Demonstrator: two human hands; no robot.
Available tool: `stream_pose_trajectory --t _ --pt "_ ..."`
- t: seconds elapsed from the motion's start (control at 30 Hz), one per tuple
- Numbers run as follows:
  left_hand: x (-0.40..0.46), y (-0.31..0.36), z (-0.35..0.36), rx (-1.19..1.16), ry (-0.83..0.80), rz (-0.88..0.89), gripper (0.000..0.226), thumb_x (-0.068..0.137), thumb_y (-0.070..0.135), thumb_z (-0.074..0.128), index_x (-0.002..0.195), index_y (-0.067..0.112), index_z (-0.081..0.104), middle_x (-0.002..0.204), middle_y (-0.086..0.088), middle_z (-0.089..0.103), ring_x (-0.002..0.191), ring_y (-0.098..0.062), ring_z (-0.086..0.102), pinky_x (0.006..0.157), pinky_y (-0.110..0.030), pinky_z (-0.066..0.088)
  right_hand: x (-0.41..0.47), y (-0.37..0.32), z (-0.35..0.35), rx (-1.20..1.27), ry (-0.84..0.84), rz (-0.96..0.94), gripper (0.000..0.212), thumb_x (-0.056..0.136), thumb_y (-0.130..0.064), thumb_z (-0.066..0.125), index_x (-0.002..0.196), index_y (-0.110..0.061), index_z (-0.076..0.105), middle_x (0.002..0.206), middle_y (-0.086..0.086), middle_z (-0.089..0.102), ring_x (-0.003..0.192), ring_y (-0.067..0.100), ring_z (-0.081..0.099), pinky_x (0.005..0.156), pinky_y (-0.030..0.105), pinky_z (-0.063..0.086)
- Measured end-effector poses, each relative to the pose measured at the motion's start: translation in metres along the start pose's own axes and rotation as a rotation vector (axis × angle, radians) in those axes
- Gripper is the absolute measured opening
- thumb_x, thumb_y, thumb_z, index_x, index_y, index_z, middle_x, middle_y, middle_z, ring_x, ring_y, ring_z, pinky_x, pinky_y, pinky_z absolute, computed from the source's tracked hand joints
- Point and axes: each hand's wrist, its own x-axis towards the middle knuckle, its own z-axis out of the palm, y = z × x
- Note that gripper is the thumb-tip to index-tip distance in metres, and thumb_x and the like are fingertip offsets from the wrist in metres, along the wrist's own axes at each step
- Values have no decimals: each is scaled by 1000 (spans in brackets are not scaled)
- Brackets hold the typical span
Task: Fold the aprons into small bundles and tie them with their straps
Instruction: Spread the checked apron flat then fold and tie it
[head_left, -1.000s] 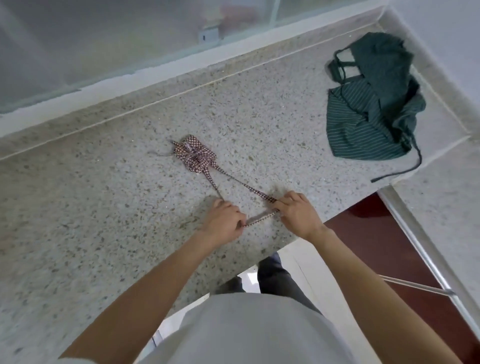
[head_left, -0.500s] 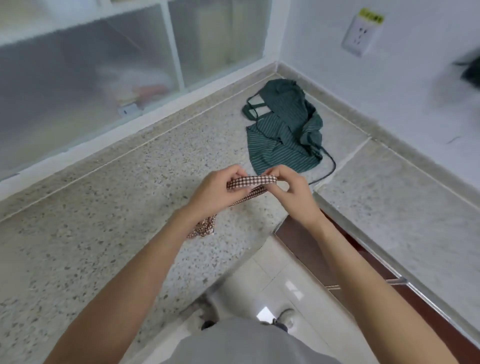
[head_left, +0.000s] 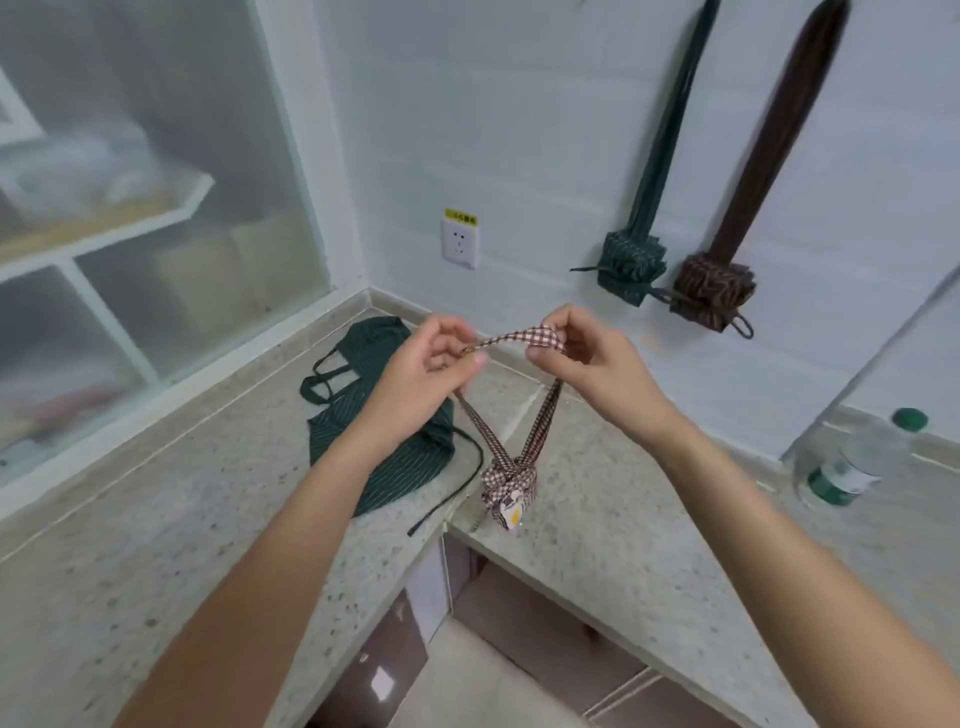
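A small brown-checked apron bundle (head_left: 508, 488) hangs in the air over the counter corner, tied up, with a white label showing. Its checked strap loop (head_left: 524, 336) runs up to both hands. My left hand (head_left: 426, 371) pinches the strap's left side and my right hand (head_left: 582, 358) pinches its right side, holding the loop stretched between them. A dark green striped apron (head_left: 384, 467) lies unfolded on the speckled counter (head_left: 156, 519), partly hidden behind my left forearm.
Two tied bundles hang by their straps on the white wall, one green (head_left: 631, 267) and one brown (head_left: 709, 291). A wall socket (head_left: 460, 244) sits near the corner. A clear plastic bottle (head_left: 852, 460) lies on the right counter. Frosted cabinet glass (head_left: 130, 208) stands at left.
Both hands lifted the checked strap off the counter, raising the bundle into the air. The view swung up and right, bringing the wall and hanging bundles into sight.
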Motion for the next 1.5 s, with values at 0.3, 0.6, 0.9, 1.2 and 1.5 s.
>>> stream_pose_trajectory --t 0.3,0.6,0.9,1.2,1.5 --pt "148 57 80 -160 -297 226 24 82 -5 63 83 16 51 78 15 60 76 -1 57 79 -22 49 43 -10 -137 128 169 9 29 78 -12 68 103 -20 55 80 1 53 77 19 48 73 21 42" --pt "261 99 141 -173 -510 390 29 80 0 68 92 22 54 91 8 58 82 -5 57 80 -23 48 80 -22 -220 19 419 -24 24 80 0 67 95 -15 58 86 8 51 75 18 49 72 25 48" --pt "320 147 216 -136 -446 597 16 86 10 64 83 23 54 93 -2 67 80 -16 67 80 -34 55 85 -45 -278 -185 772 -14 7 86 -13 66 88 -12 60 72 5 51 60 12 45 57 25 40" --pt "339 173 264 -193 -345 681 26 78 7 69 70 27 53 73 13 59 59 -7 55 56 -18 43 73 -71 -298 -97 832 15 19 92 -3 46 100 -7 63 78 8 60 66 14 51 57 20 47" --pt "333 187 286 -282 -460 644 20 81 7 70 74 19 56 79 5 61 55 -10 64 55 -19 50 55 -73 -314 -129 739 7 30 90 4 50 110 -12 66 106 7 70 97 22 67 82 33 53"
